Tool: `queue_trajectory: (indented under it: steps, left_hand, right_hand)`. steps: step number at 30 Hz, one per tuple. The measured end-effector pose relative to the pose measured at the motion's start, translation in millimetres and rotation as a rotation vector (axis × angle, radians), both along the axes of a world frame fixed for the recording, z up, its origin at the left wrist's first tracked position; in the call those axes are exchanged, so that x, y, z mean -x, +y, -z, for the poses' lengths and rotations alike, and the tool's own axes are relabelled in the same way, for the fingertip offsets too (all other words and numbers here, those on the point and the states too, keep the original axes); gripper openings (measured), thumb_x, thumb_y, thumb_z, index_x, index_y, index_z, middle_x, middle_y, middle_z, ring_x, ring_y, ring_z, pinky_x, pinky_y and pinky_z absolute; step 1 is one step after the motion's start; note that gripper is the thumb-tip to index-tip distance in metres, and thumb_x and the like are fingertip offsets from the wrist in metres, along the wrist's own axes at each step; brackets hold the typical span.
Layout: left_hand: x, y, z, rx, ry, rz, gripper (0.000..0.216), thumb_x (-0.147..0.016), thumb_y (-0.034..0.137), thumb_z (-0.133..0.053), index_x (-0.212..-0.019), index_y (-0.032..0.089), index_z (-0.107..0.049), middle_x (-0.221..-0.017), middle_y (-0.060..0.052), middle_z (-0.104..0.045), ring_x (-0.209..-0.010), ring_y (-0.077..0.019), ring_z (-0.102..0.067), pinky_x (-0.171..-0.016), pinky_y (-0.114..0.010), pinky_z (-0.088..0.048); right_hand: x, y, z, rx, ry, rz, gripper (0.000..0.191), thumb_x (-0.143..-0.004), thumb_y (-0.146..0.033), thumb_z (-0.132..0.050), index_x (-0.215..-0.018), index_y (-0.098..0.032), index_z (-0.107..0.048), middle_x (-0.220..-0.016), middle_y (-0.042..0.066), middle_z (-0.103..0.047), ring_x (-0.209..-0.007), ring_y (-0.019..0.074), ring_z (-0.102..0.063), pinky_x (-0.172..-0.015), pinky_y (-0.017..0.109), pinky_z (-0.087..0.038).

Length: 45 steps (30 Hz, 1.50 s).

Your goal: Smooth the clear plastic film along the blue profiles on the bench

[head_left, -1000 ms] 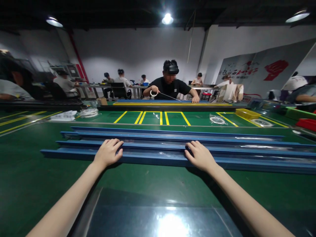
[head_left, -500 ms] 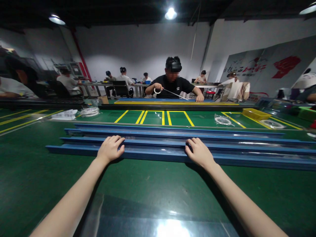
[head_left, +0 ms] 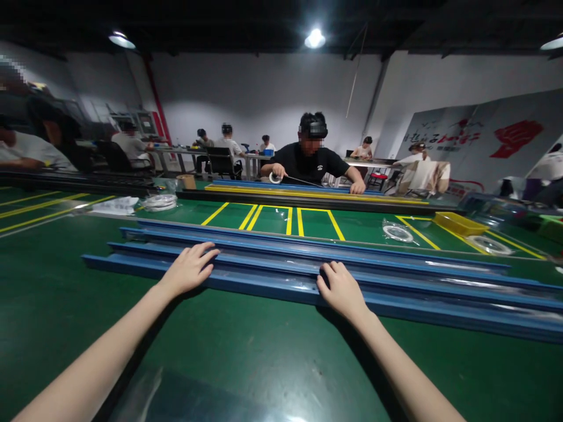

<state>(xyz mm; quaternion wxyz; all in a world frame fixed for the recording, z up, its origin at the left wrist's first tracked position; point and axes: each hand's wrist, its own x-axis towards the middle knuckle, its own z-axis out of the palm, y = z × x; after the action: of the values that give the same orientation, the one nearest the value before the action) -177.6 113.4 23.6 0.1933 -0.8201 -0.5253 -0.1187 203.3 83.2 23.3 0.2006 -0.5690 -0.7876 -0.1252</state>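
Where four long blue rails lie side by side across the green table, the person's two hands are on the nearest rail, which runs from the left of the table to its right edge. The left hand lies open on it, palm down, with its fingers spread over the top. The right hand, further along the same rail, has its fingers curled over the top edge and its thumb on the near side, in a loose hold. The other rails lie just behind, close together and parallel.

The tabletop is a dull green mat. A clear sheet shines at its near edge, between the forearms. Beyond the rails, yellow lines mark out boxes on the mat. Two rolls of tape and a yellow tray lie to the right, and a white bundle lies to the left.

Across the table a co-worker in a black shirt bends over another long rail with a tape roll in one hand. Behind, more people sit at desks along a pale grey wall. A red pipe slants up that wall on the left, and a red fist is painted on the right-hand wall. The ceiling is dark, and a round lamp glares overhead.
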Motion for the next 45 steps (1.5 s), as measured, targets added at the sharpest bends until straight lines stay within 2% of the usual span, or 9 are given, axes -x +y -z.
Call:
queue_trajectory:
  steps: [5,10,14,18,23,31,36,40,45]
  left_hand:
    - [-22.8,9.0,-10.1,0.091,-0.167,-0.046,0.047,-0.085,0.043,-0.025,-0.124,0.020,-0.037,-0.124,-0.010,-0.043,-0.112,-0.0260,-0.040,-0.084,-0.043,-0.038]
    - [-95.5,38.5,-21.8,0.147,-0.108,0.135,0.048,-0.083,0.042,-0.033,-0.123,0.016,-0.039,-0.129,-0.007,-0.041,-0.120,-0.0224,-0.031,-0.097,-0.037,-0.028]
    - [-156.5,68.3,-24.7,0.249,-0.111,0.188,0.046,-0.087,0.035,-0.023,-0.125,0.014,-0.038,-0.134,-0.008,-0.036,-0.125,-0.0192,-0.026,-0.101,-0.035,-0.022]
    - [-188.7,85.8,-12.8,0.345,-0.127,0.162,0.052,-0.086,0.046,-0.020,-0.127,0.019,-0.036,-0.134,-0.006,-0.036,-0.124,-0.0208,-0.029,-0.098,-0.038,-0.025]
    - [-195.3,89.3,-1.3,0.400,-0.150,0.104,0.063,-0.082,0.060,-0.014,-0.131,0.024,-0.027,-0.139,-0.003,-0.025,-0.128,-0.0209,-0.019,-0.102,-0.041,-0.016]
    - [-202.9,110.0,-22.9,0.464,-0.093,0.039,0.080,-0.070,0.075,-0.011,-0.118,0.024,-0.048,-0.115,-0.010,-0.056,-0.104,-0.0282,-0.051,-0.080,-0.038,-0.039]
    - [-202.5,110.6,-24.6,0.417,-0.044,0.058,0.075,-0.070,0.074,-0.017,-0.114,0.026,-0.052,-0.103,-0.011,-0.060,-0.095,-0.0283,-0.054,-0.074,-0.037,-0.040]
    - [-195.7,105.0,-38.6,0.306,-0.031,0.094,0.070,-0.072,0.071,-0.024,-0.114,0.024,-0.052,-0.101,-0.012,-0.059,-0.095,-0.0273,-0.053,-0.079,-0.036,-0.037]
    - [-182.1,90.0,-80.6,0.031,-0.031,0.131,0.068,-0.074,0.068,-0.024,-0.112,0.020,-0.053,-0.095,-0.011,-0.059,-0.092,-0.0257,-0.052,-0.078,-0.035,-0.036]
  right_hand:
    - [-24.7,17.6,-9.9,0.053,0.037,-0.064,0.023,-0.083,-0.028,-0.036,-0.091,-0.018,-0.055,-0.086,0.006,-0.058,-0.085,0.0181,-0.049,-0.074,0.029,-0.039]
    - [-48.1,55.7,-20.7,0.011,0.027,-0.010,0.027,-0.083,-0.028,-0.036,-0.096,-0.016,-0.057,-0.097,0.009,-0.059,-0.095,0.0205,-0.050,-0.082,0.033,-0.038]
    - [-47.8,82.4,-12.1,0.051,0.012,-0.026,0.039,-0.084,-0.036,-0.036,-0.112,-0.013,-0.052,-0.117,0.012,-0.053,-0.110,0.0215,-0.045,-0.091,0.034,-0.035]
    - [-43.0,95.7,1.1,0.119,-0.019,-0.059,0.045,-0.086,-0.040,-0.031,-0.113,-0.011,-0.051,-0.117,0.013,-0.053,-0.113,0.0208,-0.044,-0.093,0.034,-0.033]
    - [-45.4,99.0,-0.7,0.162,-0.051,-0.106,0.051,-0.084,-0.050,-0.031,-0.115,-0.015,-0.051,-0.119,0.011,-0.052,-0.113,0.0218,-0.044,-0.094,0.036,-0.032]
    - [-43.5,114.6,-15.3,0.279,-0.142,-0.019,0.062,-0.075,-0.066,-0.029,-0.110,-0.021,-0.054,-0.107,0.010,-0.059,-0.096,0.0241,-0.055,-0.072,0.032,-0.042]
    - [-42.6,116.9,-18.6,0.286,-0.258,-0.011,0.064,-0.073,-0.068,-0.031,-0.105,-0.019,-0.056,-0.094,0.011,-0.061,-0.084,0.0242,-0.057,-0.065,0.031,-0.040]
    - [-41.1,111.7,-37.3,0.125,-0.324,-0.063,0.062,-0.074,-0.066,-0.033,-0.103,-0.016,-0.056,-0.088,0.011,-0.061,-0.083,0.0230,-0.055,-0.071,0.031,-0.036]
    - [-33.4,96.7,-87.0,-0.135,-0.404,-0.077,0.068,-0.075,-0.067,-0.025,-0.098,-0.011,-0.056,-0.084,0.013,-0.061,-0.079,0.0232,-0.053,-0.072,0.032,-0.030]
